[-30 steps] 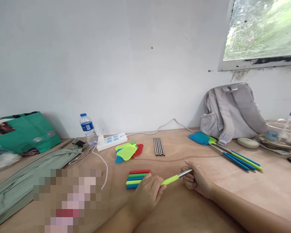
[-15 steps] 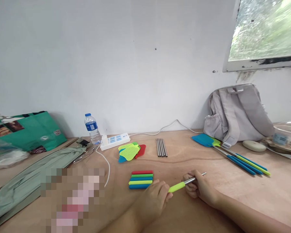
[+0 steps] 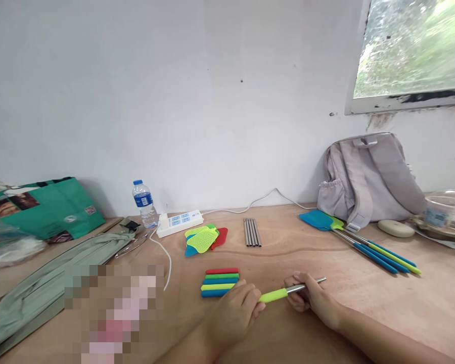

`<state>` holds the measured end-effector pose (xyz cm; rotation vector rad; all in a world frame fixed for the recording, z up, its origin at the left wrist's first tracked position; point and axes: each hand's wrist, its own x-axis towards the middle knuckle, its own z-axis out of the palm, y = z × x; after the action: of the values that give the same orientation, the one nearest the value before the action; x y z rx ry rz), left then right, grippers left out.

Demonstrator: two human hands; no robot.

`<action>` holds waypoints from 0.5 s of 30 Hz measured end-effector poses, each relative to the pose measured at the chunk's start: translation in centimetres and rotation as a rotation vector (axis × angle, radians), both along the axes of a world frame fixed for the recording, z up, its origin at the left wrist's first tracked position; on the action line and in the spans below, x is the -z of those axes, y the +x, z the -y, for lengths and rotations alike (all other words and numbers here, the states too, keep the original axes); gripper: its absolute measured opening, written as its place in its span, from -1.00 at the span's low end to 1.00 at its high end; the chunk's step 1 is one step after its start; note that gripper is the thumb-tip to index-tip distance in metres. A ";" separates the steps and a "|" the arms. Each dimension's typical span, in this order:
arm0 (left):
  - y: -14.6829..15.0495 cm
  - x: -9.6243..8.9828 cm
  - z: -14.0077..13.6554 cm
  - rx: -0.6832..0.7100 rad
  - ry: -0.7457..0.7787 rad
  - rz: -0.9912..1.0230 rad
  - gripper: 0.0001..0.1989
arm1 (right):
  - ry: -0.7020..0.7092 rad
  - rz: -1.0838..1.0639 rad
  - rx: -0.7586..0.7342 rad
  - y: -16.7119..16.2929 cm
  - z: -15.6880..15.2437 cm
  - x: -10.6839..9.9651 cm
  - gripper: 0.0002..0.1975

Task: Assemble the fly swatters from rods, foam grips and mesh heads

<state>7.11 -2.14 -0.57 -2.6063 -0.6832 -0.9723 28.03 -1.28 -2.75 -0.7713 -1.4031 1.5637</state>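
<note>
My left hand (image 3: pixel 237 308) is closed round the end of a yellow-green handle grip (image 3: pixel 273 295). A metal rod (image 3: pixel 296 288) runs out of the grip's other end, and my right hand (image 3: pixel 307 293) is closed on that rod, its tip showing past my fingers. Just beyond my left hand lies a row of coloured handle grips (image 3: pixel 222 276), red, green, blue and yellow. Several bare metal rods (image 3: pixel 252 232) lie side by side farther back. Left of them is a pile of fly swatter heads (image 3: pixel 203 238). Whole fly swatters (image 3: pixel 375 251) rest to the right.
A white power strip (image 3: pixel 180 222) and a water bottle (image 3: pixel 144 203) stand near the wall. A grey backpack (image 3: pixel 371 177) leans at the back right, beside a pale oval case (image 3: pixel 396 228) and a plastic tub (image 3: pixel 438 212). Green bag (image 3: pixel 60 207) and grey-green cloth (image 3: pixel 68 263) are left.
The rod and grip have tilted slightly nearer to level, and both hands have shifted slightly. My hands keep their hold; the things on the table stay put.
</note>
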 end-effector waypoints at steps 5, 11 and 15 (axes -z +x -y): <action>-0.5 -1.3 0.3 -0.007 -0.065 0.051 -0.84 | -0.067 -0.090 -0.012 -0.7 0.0 -0.6 -0.61; -2.6 -1.4 -0.4 0.133 -0.220 0.245 -0.81 | -0.275 -0.198 0.004 -0.3 -0.6 -1.1 -0.71; -5.6 -0.7 -3.7 -0.109 -0.208 0.564 -0.92 | -0.353 -0.349 0.104 0.6 -1.7 -0.6 -0.78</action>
<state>1.47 1.55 0.14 -2.4237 -1.0940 -1.7023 28.65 0.45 -2.14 -0.7183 -0.8347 1.7862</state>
